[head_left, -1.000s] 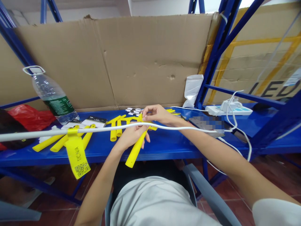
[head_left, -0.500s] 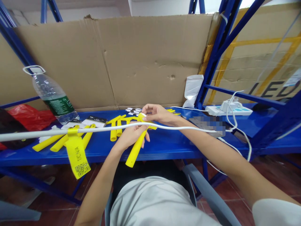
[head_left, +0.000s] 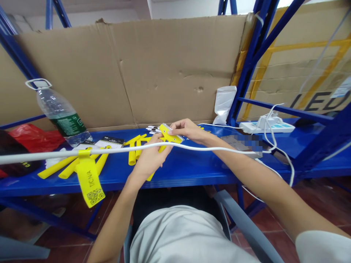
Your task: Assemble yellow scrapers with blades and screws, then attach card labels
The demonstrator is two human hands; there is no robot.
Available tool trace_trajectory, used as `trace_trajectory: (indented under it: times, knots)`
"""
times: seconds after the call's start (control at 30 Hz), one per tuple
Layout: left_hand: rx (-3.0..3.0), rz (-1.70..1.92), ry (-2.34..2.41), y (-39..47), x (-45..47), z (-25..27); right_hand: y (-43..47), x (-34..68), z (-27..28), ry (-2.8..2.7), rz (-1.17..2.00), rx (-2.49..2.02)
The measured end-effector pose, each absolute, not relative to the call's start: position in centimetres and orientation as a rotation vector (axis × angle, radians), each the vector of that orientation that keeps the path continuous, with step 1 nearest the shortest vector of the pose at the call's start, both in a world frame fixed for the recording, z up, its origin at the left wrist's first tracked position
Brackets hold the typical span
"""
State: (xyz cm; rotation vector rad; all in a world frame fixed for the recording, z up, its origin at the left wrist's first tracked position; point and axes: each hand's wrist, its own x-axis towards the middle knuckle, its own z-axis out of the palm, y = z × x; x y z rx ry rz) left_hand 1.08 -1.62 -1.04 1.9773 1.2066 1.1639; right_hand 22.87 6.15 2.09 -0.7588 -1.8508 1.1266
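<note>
My left hand [head_left: 152, 157] is closed around the handle of a yellow T-shaped scraper [head_left: 170, 134], just below its head. The wide head faces up and shows two small dark spots, with a clear or silvery strip along its edge. The handle's lower end sticks out beneath my palm. With fingertips pinched, my right hand [head_left: 188, 129] touches the upper edge of the head; whether a small part sits between those fingers is hidden. Close by on the left lie more yellow scraper pieces [head_left: 132, 156], and behind the head are several small black-and-white packets [head_left: 153, 129].
A white cable [head_left: 208, 148] crosses in front of my hands, carrying a yellow tag [head_left: 90, 179]. On the blue shelf [head_left: 197, 168] stand a water bottle [head_left: 64, 117], more yellow handles [head_left: 102, 162], black-and-white cards [head_left: 111, 141] and a power strip [head_left: 249, 128]. Cardboard [head_left: 178, 73] closes the back.
The scraper has turned in my hands, so its head now shows its broad face and its handle is mostly behind my left hand. My left hand has rolled over the handle.
</note>
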Motion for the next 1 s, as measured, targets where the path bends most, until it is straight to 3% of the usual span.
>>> trace_trajectory:
  times: [0.13, 0.53, 0.6, 0.77, 1.0]
  knots:
    - [2.458, 1.462, 1.294, -1.8, 1.0, -1.8, 6.1, 22.8, 2.5, -1.737, 1.124, -0.809]
    - [3.047, 0.968, 1.405, -2.1, 0.9, -1.8, 6.4, 23.2, 2.6, -1.648, 1.282, -0.889]
    - [3.025, 0.991, 1.398, -2.1, 0.9, -1.8, 6.6, 23.3, 2.5, -1.75, 1.148, -0.923]
    - [2.868, 1.217, 1.264, -1.8, 0.3, -1.9, 8.2, 25.2, 2.5, -2.106, 0.452, -1.21]
    - [2.413, 1.506, 0.907, -1.8, -0.2, -0.9, 11.4, 29.4, 1.8, -2.386, 0.173, -1.572]
